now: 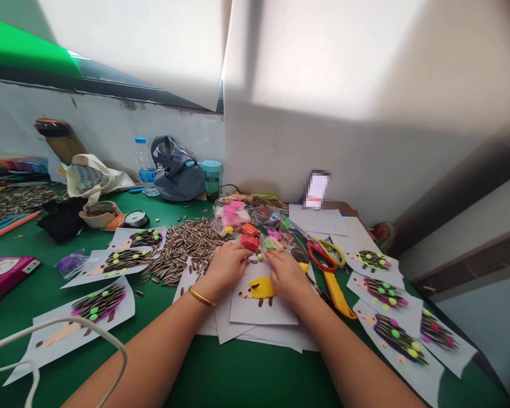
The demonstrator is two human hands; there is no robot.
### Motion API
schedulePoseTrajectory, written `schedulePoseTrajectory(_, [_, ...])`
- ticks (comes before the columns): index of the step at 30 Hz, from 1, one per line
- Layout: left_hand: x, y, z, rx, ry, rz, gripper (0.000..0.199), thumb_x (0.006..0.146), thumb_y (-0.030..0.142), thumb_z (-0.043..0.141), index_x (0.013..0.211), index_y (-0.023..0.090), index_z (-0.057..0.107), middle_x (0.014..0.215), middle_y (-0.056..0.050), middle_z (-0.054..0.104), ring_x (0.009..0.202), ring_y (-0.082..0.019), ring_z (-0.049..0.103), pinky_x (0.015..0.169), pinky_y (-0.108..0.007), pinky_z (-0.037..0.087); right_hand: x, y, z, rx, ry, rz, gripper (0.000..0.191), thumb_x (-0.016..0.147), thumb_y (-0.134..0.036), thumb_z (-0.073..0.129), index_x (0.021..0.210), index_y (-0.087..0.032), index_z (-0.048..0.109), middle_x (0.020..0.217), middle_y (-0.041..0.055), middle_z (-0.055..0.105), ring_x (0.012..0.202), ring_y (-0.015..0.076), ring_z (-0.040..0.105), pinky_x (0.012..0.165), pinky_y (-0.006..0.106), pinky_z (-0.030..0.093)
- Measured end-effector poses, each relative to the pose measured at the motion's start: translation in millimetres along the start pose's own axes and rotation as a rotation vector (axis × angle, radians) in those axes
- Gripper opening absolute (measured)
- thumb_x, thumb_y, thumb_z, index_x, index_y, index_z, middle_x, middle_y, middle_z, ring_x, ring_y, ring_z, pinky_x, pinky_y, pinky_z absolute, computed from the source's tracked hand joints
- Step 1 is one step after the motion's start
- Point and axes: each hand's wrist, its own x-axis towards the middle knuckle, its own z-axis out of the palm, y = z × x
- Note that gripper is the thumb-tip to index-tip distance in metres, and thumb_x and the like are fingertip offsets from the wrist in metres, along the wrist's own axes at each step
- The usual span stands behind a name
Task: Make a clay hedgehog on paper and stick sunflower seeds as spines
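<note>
A sheet of white paper [242, 313] lies in front of me with a yellow clay hedgehog body [261, 288] on it, with brown feet and a pinkish snout. My left hand [229, 263], with a gold bangle at the wrist, rests at the paper's upper left with its fingers drawn together. Facing it, my right hand [287, 275] covers part of the yellow body's right end, fingers bent inward. What either hand pinches is hidden. A small yellow-green ball [260, 256] shows between the fingertips. Beyond are red clay [249, 243] and pale green clay [271, 243] in wrappers.
Sunflower seeds [187, 243] are heaped at left. Red-handled scissors [322, 256] and a yellow cutter [336, 294] lie right. Finished hedgehog pictures [397, 334] flank both sides. A white cable [110, 334] loops at lower left; a phone [317, 190] stands against the wall.
</note>
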Motion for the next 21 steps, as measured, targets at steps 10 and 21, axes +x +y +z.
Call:
schedulePoseTrajectory(10, [21.7, 8.9, -3.0, 0.149, -0.028, 0.040, 0.029, 0.090, 0.020, 0.052, 0.108, 0.028, 0.073, 0.114, -0.005, 0.069, 0.109, -0.026, 0.053, 0.086, -0.040, 0.036, 0.5, -1.7, 2.3, -0.003, -0.005, 0.043, 0.058, 0.081, -0.009, 0.046, 0.138, -0.010, 0.055, 0.143, 0.0126, 0.055, 0.131, 0.0265, 0.047, 0.112, 0.040, 0.034])
schedulePoseTrajectory(21, [41.2, 21.4, 8.5, 0.185, 0.045, -0.002, 0.022, 0.087, 0.014, 0.053, 0.080, 0.015, 0.073, 0.091, -0.014, 0.070, 0.098, -0.029, 0.056, 0.086, -0.044, 0.036, 0.7, 1.4, 3.6, 0.078, 0.092, 0.000, 0.053, 0.078, -0.008, 0.047, 0.128, -0.015, 0.065, 0.132, 0.0114, 0.063, 0.123, 0.0263, 0.054, 0.108, 0.040, 0.039])
